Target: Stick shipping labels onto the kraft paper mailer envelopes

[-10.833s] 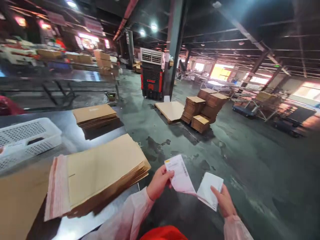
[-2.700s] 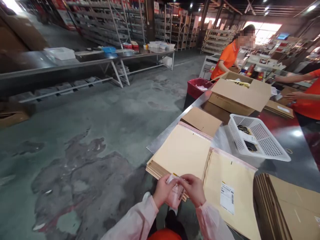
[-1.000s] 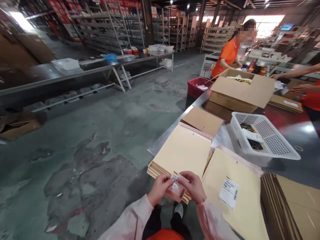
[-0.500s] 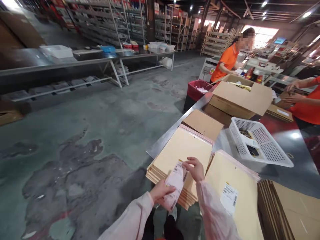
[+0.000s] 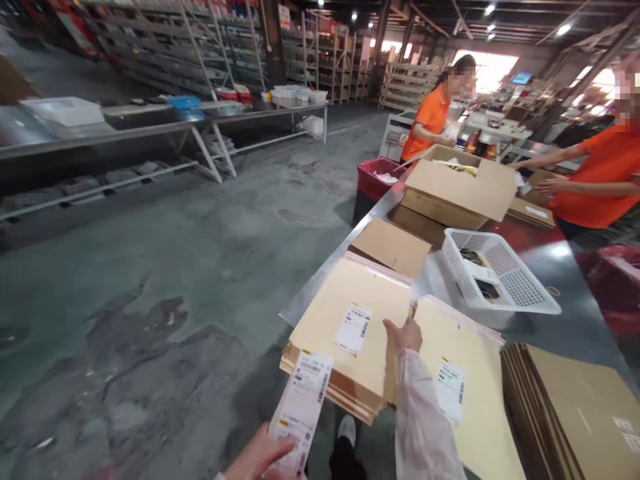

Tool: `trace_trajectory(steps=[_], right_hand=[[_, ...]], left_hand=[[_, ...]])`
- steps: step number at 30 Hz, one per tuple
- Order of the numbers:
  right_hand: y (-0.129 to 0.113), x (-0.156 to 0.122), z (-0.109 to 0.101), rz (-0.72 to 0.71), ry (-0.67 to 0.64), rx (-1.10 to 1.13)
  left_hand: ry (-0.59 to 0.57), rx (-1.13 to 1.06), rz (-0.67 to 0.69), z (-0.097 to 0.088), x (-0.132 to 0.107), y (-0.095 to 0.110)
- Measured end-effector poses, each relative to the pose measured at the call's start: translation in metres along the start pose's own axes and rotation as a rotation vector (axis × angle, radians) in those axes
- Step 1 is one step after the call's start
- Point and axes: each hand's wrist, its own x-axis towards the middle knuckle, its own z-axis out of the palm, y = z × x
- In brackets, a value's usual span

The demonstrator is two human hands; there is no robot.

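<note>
While pinched in the left hand (image 5: 255,453), a shipping label (image 5: 301,412), long axis slanting toward the kraft mailer stack (image 5: 360,293).

Head camera looks forward and down across a steel table (image 5: 575,283).

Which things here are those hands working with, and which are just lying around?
Working with: left hand holding a paper shipping label; right hand at labelled cardboard mailers.
Lying around: white plastic basket; flat cardboard stack; red bin.

Whse: tall metal racks (image 5: 210,47) at back; stained concrete flr (image 5: 150,267); steel tables (image 5: 125,123); bright windows (image 5: 485,70).
</note>
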Motion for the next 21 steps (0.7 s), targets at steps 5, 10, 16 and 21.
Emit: trace_trajectory(steps=[5,10,16,21], right_hand=[[0.008,-0.001,-0.02,0.04,0.109,0.255],[0.074,-0.002,-0.133,0.17,0.164,0.363],[0.098,-0.025,-0.196,0.241,0.15,0.221],[0.023,-0.122,-0.094,-0.151,-0.78,0.595]], left_hand=[[0.005,0.056,0.073,0.03,0.004,0.05],[0.066,0.084,0.033,0.045,0.001,0.066],[0.05,0.07,0.048,0.082,0.008,0.069],[-0.05,0.179,0.113,0.125,0.023,0.078]])
